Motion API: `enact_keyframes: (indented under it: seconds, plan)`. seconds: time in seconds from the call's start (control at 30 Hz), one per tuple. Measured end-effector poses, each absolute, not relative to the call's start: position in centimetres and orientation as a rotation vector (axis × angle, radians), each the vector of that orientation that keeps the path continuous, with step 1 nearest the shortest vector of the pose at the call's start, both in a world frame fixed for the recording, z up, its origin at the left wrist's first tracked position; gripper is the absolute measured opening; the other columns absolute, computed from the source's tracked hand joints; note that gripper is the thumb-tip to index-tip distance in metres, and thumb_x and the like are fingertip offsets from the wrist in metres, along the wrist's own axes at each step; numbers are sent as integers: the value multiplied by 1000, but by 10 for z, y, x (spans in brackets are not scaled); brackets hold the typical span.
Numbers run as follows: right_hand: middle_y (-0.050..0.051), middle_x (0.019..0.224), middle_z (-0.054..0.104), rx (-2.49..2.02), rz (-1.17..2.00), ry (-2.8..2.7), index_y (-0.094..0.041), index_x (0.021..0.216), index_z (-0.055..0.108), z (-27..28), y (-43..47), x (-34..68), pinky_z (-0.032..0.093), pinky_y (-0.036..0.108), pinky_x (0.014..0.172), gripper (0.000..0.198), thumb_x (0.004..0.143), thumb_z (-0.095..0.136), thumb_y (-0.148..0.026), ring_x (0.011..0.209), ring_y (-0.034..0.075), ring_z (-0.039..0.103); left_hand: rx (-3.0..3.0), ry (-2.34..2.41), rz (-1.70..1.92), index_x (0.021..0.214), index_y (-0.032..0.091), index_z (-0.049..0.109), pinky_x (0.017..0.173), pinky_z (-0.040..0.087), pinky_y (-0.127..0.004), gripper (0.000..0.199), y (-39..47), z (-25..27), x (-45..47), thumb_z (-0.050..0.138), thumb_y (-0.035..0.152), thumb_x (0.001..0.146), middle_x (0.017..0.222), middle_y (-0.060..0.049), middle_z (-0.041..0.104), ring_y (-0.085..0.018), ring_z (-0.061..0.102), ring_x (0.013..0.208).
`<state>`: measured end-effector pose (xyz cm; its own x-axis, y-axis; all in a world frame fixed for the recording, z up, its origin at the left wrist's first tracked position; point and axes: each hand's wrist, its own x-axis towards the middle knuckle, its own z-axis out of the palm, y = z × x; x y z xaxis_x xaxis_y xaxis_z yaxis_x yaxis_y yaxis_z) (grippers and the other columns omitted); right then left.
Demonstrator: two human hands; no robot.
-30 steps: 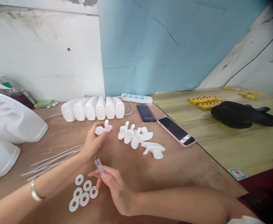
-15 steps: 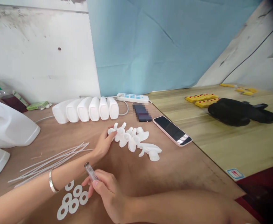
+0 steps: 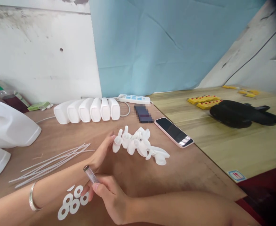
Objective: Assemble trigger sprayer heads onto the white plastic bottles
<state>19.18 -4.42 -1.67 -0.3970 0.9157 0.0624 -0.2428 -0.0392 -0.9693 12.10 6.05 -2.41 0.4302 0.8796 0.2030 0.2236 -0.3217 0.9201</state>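
My left hand (image 3: 103,151) lies against the left end of a loose cluster of small white plastic caps (image 3: 132,141), its fingers stretched out and partly hidden behind the nearest piece. Several of these caps have a ring or a curved lip on one side. In my right hand (image 3: 111,191), which is closed, a short clear tube (image 3: 91,174) with a dark end points up and to the left. Under and beside the right fingers are several flat white rings (image 3: 74,206), some partly covered by my hand and left forearm.
Several white plastic bottles (image 3: 95,110) lie in a row at the back, near a power strip (image 3: 134,99). White thin rods (image 3: 55,163) lie at left beside large white containers (image 3: 8,125). A phone (image 3: 174,132) rests right of the caps; a black object (image 3: 232,113) is farther right.
My left hand has moved slightly right, and the white caps have shifted right with it and bunched closer. The right hand keeps the clear tube in almost the same place.
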Motion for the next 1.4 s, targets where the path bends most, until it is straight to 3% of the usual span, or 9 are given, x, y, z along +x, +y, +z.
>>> enact_keyframes:
  seconds: [0.1,0.2,0.6,0.83,0.97,1.13,1.2,1.27,1.4]
  plan:
    - [3,71,62,-815,1584,-1304,-17,56,50,-20,-44,190,42,28,76,34,82,36,-35,74,15,57,1335,925,836,130,16,40,103,34,-43,54,75,-30,120,33,48,87,140,-10,37,-25,37,127]
    - [4,72,63,-825,1554,-1304,-16,58,52,-24,-44,189,41,27,74,33,82,36,-33,72,14,55,1224,866,882,130,15,39,108,24,-45,57,89,-32,128,40,48,83,141,-10,36,-27,30,130]
    - [5,70,63,-823,1568,-1323,-16,59,51,-25,-44,190,41,27,73,32,82,36,-32,72,15,57,1201,792,837,101,16,57,92,40,-45,40,90,-22,158,38,46,82,104,-9,63,-27,57,100]
    - [6,74,65,-829,1576,-1318,-17,58,50,-19,-42,190,43,30,77,34,82,36,-36,75,16,58,1281,830,1016,111,17,51,103,30,-37,39,82,-26,150,36,41,84,127,-9,51,-22,42,122]
    - [7,75,64,-835,1639,-1293,-16,63,52,-21,-41,189,44,31,78,33,83,42,-40,75,17,60,1342,932,1192,107,16,50,95,37,-37,35,83,-16,117,32,37,85,120,-11,55,-21,51,112]
    - [2,76,62,-931,1811,-1239,-17,84,48,-25,-35,186,40,21,41,31,85,43,-47,44,9,55,1661,1383,1470,98,18,50,91,39,-37,25,80,5,35,51,22,74,109,-8,53,-22,50,104]
    - [-2,67,57,-1099,1637,-1410,-18,87,47,-24,-31,188,32,19,35,27,88,39,-44,37,7,47,1992,1733,1520,101,15,49,93,36,-41,28,80,11,-1,51,19,73,111,-11,49,-25,45,110]
    - [-2,64,55,-1230,1237,-1702,-18,90,50,-23,-28,192,38,21,44,20,90,37,-33,47,10,51,2166,2095,1522,110,11,45,98,30,-48,39,81,14,-32,53,20,72,117,-16,44,-30,38,117]
    - [8,88,60,-1181,282,-2200,-16,115,49,-30,-26,201,47,30,63,35,84,33,-10,74,19,58,2145,2588,1390,126,-3,28,98,24,-57,65,87,8,-75,53,28,75,131,-31,28,-40,24,126]
